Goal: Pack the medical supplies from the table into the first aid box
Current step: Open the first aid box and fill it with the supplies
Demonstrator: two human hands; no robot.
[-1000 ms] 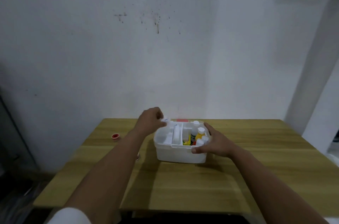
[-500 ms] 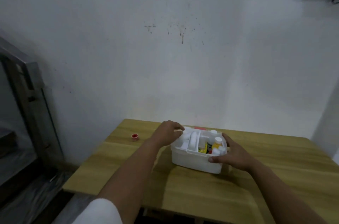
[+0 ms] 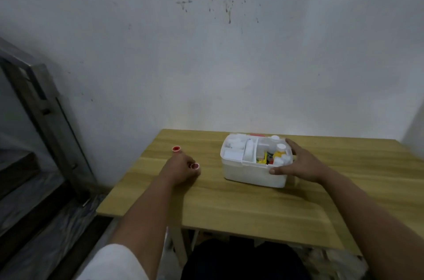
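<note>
The white first aid box (image 3: 247, 172) stands open on the wooden table (image 3: 229, 206). Its left compartments hold white packs, and its right one holds white-capped bottles (image 3: 280, 149) and yellow items. My right hand (image 3: 300, 162) grips the box's right end, thumb on the front wall. My left hand (image 3: 180, 169) lies on the table left of the box, fingers curled around a small white roll with a red core (image 3: 195, 166). A second such roll (image 3: 176, 148) stands just beyond that hand.
A red object (image 3: 257, 134) peeks out behind the box at the wall. A metal frame (image 3: 46, 119) leans at the left, beside the table's left edge. The table's front edge is close to my body.
My left hand left the box's left rim and moved left and down to the table, onto the near red-cored roll. My right hand stayed on the box. The view swung left.
</note>
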